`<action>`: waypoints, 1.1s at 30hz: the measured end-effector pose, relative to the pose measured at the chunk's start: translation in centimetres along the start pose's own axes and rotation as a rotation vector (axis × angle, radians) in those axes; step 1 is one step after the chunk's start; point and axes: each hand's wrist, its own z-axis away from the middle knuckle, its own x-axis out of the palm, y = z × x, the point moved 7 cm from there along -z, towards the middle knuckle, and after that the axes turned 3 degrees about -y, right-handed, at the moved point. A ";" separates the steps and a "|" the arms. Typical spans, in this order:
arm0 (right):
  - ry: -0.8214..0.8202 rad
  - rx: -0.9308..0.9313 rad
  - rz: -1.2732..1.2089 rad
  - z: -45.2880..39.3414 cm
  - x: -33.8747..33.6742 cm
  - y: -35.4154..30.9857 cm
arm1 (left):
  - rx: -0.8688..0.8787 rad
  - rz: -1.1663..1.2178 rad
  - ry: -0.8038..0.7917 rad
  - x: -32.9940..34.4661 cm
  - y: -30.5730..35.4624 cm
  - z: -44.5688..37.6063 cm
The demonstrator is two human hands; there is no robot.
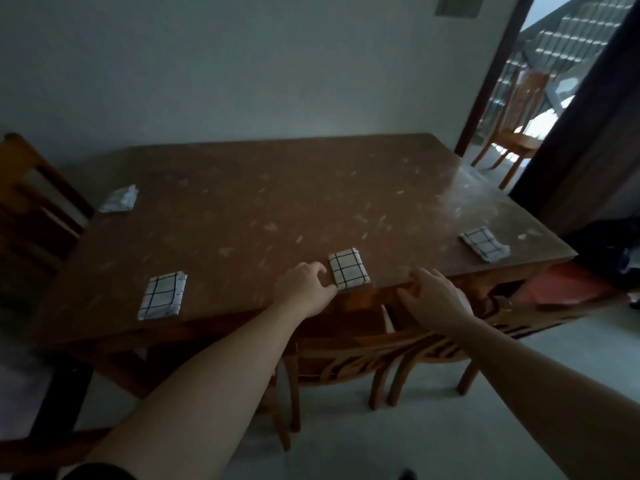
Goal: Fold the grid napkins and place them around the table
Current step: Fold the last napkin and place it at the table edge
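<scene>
Four folded grid napkins lie on the brown wooden worktop. The middle napkin sits close to the near edge, flat, a small white rectangle with dark lines. The left hand rests on the worktop just beside it, its fingers curled loosely, with the thumb tip touching the napkin's near left corner; the fingers grasp nothing that can be seen. The right hand is at the worktop's near edge, to the right of that napkin and apart from it, its fingers spread and relaxed, holding nothing; whether they touch the edge cannot be told. The left napkin lies flat near the same edge, well apart from the hands. The right napkin lies near the right-hand near corner, turned at an angle, with one end slightly rumpled. The far napkin lies near the left side, blurred, in front of a wooden chair. Two more chairs are pushed under the near side, below the hands. Another chair stands beyond the open doorway at the far right. The floor is pale.
</scene>
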 end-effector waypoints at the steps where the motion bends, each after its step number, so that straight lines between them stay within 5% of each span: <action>1: -0.036 -0.014 -0.013 -2.1 0.7 0.7 | -0.033 0.012 -0.001 0.7 0.1 -1.2; 9: -0.315 -0.071 -0.231 -14.0 7.8 3.8 | -0.336 0.233 0.015 6.8 -1.0 -8.6; 16: -0.451 0.008 -0.423 -17.6 13.0 3.0 | -0.405 0.302 0.012 10.6 -2.4 -12.2; 33: -0.391 0.014 -0.431 -19.5 15.4 -0.1 | -0.434 0.352 0.058 10.6 -6.3 -14.0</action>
